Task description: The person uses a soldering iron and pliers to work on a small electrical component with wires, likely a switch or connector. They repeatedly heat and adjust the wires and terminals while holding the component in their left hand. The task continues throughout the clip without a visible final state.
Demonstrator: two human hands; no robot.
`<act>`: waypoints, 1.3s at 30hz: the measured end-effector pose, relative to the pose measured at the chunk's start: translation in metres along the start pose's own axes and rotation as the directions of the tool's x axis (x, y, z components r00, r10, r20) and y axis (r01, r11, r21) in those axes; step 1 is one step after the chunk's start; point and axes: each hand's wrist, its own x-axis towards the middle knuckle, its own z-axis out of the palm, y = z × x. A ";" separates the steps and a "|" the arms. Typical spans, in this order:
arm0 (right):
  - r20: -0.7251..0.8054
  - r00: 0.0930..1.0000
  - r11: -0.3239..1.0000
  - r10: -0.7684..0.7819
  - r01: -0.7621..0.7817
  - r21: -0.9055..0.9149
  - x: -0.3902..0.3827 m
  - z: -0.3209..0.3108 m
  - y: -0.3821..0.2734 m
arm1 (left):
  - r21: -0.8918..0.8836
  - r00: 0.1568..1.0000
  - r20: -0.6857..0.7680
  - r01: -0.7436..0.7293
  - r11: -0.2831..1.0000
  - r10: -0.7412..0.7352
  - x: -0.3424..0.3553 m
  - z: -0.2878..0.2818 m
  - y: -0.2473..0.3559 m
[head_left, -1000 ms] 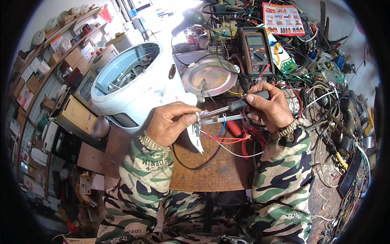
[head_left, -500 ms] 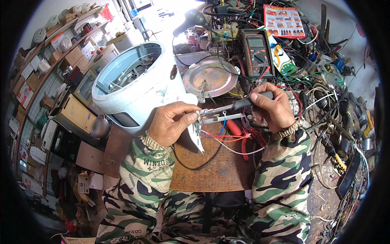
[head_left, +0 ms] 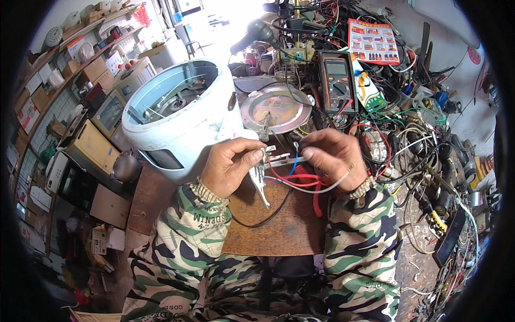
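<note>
My left hand (head_left: 229, 167) pinches a small white bracket (head_left: 258, 182) with wires on it, beside a white appliance body (head_left: 182, 129). Red, white and blue wires run right from the bracket. My right hand (head_left: 333, 161) is close to the ring terminal on the blue wire (head_left: 294, 165); its fingers curl toward the thumb but are smeared, so what they hold, if anything, is unclear. The white wire (head_left: 322, 191) loops up to the right wrist. Red-handled pliers (head_left: 316, 203) lie on the wooden board (head_left: 273, 236) below that hand.
Behind my hands lies a round metal plate (head_left: 289, 110). A multimeter (head_left: 338, 80) stands beyond my right hand, with a red printed leaflet (head_left: 374, 42) near it. Tangled cables (head_left: 413, 139) cover the right side. Shelves (head_left: 59, 80) with boxes line the left.
The screwdriver that was in my right hand no longer shows. That hand has moved left toward the blue wire. My left hand still grips the bracket, and the view has shifted slightly.
</note>
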 end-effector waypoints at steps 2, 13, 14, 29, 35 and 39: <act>0.078 0.996 0.989 0.033 -0.043 0.138 -0.001 0.013 0.002 | 0.003 0.999 0.032 -0.039 0.999 0.039 0.000 0.003 0.006; 0.145 0.989 0.940 -0.036 0.082 -0.331 -0.004 0.024 -0.004 | 0.133 0.996 0.038 -0.089 0.987 0.085 -0.004 0.014 0.006; 0.147 0.989 0.951 -0.005 0.050 -0.305 -0.003 0.023 -0.003 | 0.121 0.997 0.035 -0.069 0.990 0.065 -0.004 0.016 0.008; 0.080 0.992 0.958 0.094 -0.112 0.263 0.002 0.030 0.016 | -0.030 0.996 -0.027 0.081 0.996 -0.082 -0.001 0.030 0.006; 0.059 0.987 0.981 0.149 -0.155 0.120 0.003 0.024 0.010 | 0.003 0.997 -0.022 0.069 0.998 -0.069 -0.002 0.029 0.008; 0.057 0.983 0.976 0.177 -0.183 0.116 0.002 0.023 0.006 | 0.010 0.997 -0.013 0.082 0.997 -0.082 -0.002 0.029 0.009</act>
